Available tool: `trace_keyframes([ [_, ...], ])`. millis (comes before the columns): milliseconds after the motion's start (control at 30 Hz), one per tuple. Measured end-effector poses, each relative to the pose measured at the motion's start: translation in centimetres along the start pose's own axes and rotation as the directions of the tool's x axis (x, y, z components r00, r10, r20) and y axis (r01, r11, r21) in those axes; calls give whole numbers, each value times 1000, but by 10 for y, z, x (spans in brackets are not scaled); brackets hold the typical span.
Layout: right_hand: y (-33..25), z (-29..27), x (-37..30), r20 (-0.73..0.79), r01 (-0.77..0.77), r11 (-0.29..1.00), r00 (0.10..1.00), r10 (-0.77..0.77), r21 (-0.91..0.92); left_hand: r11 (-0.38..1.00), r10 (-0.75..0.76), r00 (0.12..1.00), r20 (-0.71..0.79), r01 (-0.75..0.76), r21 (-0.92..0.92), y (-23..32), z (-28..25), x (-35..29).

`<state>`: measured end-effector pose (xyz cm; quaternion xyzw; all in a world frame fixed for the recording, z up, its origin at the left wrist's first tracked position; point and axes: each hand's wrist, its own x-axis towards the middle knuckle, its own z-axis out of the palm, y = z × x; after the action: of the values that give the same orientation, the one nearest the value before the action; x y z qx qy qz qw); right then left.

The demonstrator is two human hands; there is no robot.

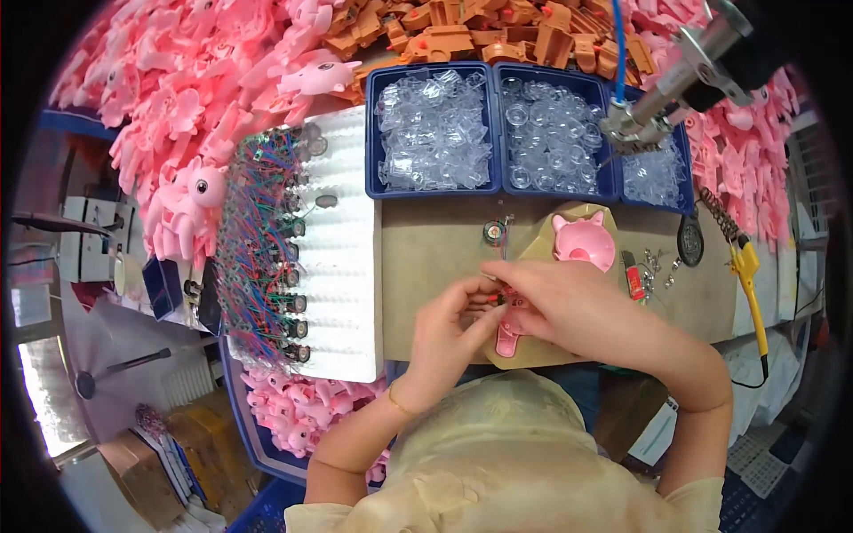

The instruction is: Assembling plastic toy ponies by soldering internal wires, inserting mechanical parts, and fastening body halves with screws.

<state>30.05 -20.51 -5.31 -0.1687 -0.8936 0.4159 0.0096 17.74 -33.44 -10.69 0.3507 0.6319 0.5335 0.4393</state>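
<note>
Over the board in front of me, a pink plastic toy half (507, 345) lies under my fingers, its upper part covered. My left hand (440, 333) is closed at its left edge, fingertips pinching near a small dark and red part. My right hand (564, 302) bends over the piece from the right, fingers closed at its top; what they pinch is hidden. Just beyond my fingers lies a small round speaker (494, 233) with thin wires running toward my hands. Right of it, a pink pig-faced bowl-shaped shell (585, 242) rests hollow side up on a tan board (544, 233).
Blue bins (435, 194) of clear plastic parts stand beyond. Wired speaker assemblies (262, 240) lie on a white foam tray (346, 266) at left. Pink toy shells (187, 98) and orange parts (480, 44) are heaped behind. A metal tool (684, 80) hangs upper right; a yellow soldering iron (749, 275) hangs right.
</note>
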Motion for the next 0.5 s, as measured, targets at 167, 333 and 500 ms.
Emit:
trace_keyframes([
  [167, 4, 6, -9, -46, 57, 969, 997, -70, -239, 977, 82, 995, -49, -71, 203, 9, -3, -10],
  [333, -4, 1, -7, -131, 119, 954, 978, -161, -276, 904, 270, 963, 3, -255, 342, -7, 0, -11],
  [500, 1, -1, 1, 11, 23, 961, 1000, -20, -276, 646, 561, 827, 42, -469, 603, -11, -18, -16],
])
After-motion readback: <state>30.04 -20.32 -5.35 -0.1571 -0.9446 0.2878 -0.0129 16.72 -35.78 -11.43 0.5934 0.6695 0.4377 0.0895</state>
